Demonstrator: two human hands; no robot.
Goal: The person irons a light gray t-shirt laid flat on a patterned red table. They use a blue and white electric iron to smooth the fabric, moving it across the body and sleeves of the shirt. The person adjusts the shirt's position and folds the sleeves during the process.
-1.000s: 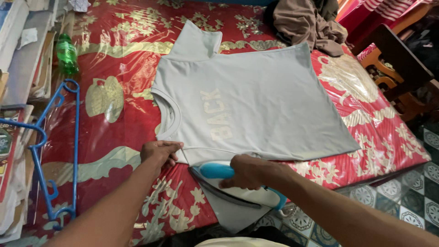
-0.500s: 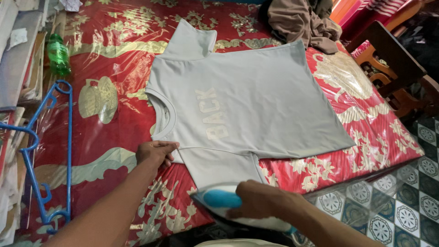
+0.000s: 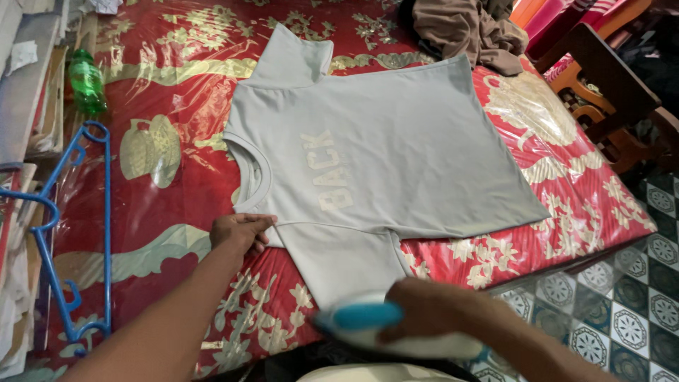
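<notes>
Iron [image 3: 396, 329], white with a blue handle, sits at the mattress's near edge, just off the hem of the shirt's near sleeve, blurred. The right hand [image 3: 431, 311] is wrapped around that handle, fingers closed on it. Further in, the left hand [image 3: 240, 232] presses flat where the near sleeve meets the shoulder, fingers together on the cloth. The grey T-shirt [image 3: 396, 163] lies spread across the red and gold plastic-covered mattress [image 3: 163, 212], neck toward the left edge. A blue hanger [image 3: 67, 233] lies along the left edge, a green bottle [image 3: 86, 81] near the far left corner, and a brown garment [image 3: 467, 32] is heaped at the far edge.
</notes>
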